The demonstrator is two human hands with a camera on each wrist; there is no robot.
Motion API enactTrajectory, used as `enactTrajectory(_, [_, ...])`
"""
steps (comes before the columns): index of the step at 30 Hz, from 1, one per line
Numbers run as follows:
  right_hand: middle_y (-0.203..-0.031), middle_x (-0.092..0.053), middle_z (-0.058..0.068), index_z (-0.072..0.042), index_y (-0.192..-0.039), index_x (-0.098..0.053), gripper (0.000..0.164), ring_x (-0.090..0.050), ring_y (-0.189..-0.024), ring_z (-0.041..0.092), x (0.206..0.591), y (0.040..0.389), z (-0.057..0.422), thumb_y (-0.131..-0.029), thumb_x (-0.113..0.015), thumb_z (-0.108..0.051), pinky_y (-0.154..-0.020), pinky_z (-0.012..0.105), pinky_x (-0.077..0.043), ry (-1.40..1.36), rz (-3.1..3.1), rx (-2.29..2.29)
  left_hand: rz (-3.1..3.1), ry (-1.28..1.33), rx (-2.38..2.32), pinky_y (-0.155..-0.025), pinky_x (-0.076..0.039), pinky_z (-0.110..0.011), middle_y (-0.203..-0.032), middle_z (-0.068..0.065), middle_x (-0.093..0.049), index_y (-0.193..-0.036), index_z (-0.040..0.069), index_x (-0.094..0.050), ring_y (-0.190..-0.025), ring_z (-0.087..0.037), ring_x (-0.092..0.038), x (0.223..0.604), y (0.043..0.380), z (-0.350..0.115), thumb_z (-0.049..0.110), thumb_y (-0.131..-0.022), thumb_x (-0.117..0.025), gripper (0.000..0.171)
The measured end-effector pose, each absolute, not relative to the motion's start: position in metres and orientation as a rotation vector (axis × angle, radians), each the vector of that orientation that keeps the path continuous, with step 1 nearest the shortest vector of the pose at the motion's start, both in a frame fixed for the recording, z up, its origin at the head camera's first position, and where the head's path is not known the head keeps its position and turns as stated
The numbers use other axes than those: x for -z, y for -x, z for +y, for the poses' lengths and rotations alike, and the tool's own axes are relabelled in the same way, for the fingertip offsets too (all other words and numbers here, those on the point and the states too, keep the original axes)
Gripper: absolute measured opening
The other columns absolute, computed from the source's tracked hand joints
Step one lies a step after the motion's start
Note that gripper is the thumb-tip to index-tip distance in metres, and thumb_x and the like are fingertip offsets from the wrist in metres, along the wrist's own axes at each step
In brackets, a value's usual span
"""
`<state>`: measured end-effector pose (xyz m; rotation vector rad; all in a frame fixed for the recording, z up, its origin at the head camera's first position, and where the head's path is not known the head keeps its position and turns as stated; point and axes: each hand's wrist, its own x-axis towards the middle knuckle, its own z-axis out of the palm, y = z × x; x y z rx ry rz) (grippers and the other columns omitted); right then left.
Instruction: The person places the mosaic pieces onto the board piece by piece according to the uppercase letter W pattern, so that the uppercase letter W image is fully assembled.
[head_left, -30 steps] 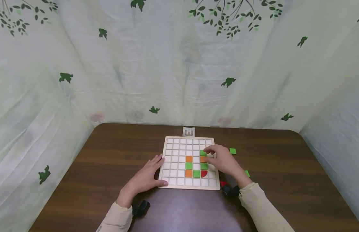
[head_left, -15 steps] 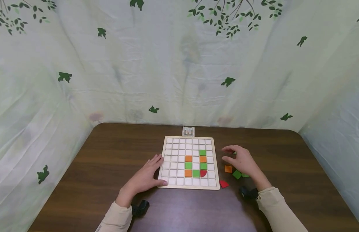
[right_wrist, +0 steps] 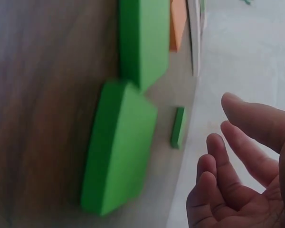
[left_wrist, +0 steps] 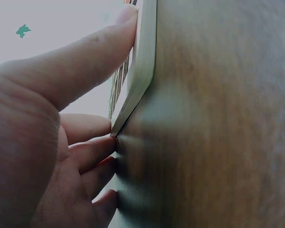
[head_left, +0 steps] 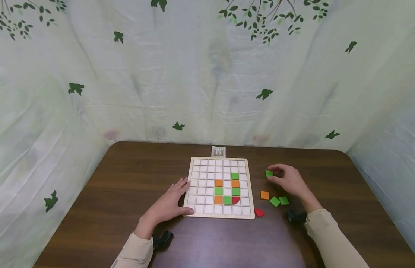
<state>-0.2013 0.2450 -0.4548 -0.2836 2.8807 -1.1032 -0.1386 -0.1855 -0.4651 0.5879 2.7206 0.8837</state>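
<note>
Right hand spread about a lone green tile, left hand set against the board

Clock directions are read from the middle of the square, white-gridded board with a pale wooden frame [head_left: 195,168], which lies flat on the dark brown wood-grain worktop [head_left: 143,160]. At 8 to 9 o'clock is the left hand [head_left: 172,199], its thumb laid on the frame near the close corner and its straight fingers against the side, probably to keep the board from sliding

Between 2 and 3 o'clock, the right hand [head_left: 290,180] holds thumb and fingers apart around a green square tile [head_left: 268,174]. The right wrist view shows a gap between fingertips and tile, so nothing is pinched; the spread seems sized to take the tile by its edges

Other loose pieces lie within easy reach of that hand, presumably why they sit on this side: an orange square tile [head_left: 265,195] at 3 o'clock, two green square tiles [head_left: 275,201] just past it, touching or nearly so, and a red quarter-round tile [head_left: 259,213] at 4 o'clock. Orange, green and red tiles fill cells in the board's right half. A small white grid-printed card [head_left: 218,152] sits at 12 o'clock, seemingly placed for easy viewing
</note>
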Motion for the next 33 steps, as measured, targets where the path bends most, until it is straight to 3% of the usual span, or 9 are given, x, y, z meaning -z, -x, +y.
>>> enactTrajectory(24, [-0.126,-0.064,0.023,0.003,-0.13,-0.063,0.04,-0.057,-0.109,0.038,0.462,0.223,0.257,-0.093,-0.071,-0.009,-0.096,0.055,-0.049,0.263,2.737,1.072,2.717,-0.583,-0.874,-0.122,-0.015,-0.054,-0.164,-0.019,-0.023,-0.154,-0.004,-0.033,-0.153,-0.036,-0.015,0.467,0.139,-0.187,0.04,-0.084,-0.081,0.095])
enactTrajectory(33, [-0.121,-0.064,0.021,0.003,-0.127,-0.065,0.039,-0.056,-0.108,0.038,0.461,0.224,0.255,-0.09,-0.073,-0.006,-0.094,0.055,-0.049,0.28,2.742,1.017,2.711,-0.589,-0.879,-0.122,-0.014,-0.055,-0.164,-0.02,-0.023,-0.154,-0.005,-0.033,-0.152,-0.037,-0.014,0.463,0.139,-0.186,0.038,-0.085,-0.081,0.095])
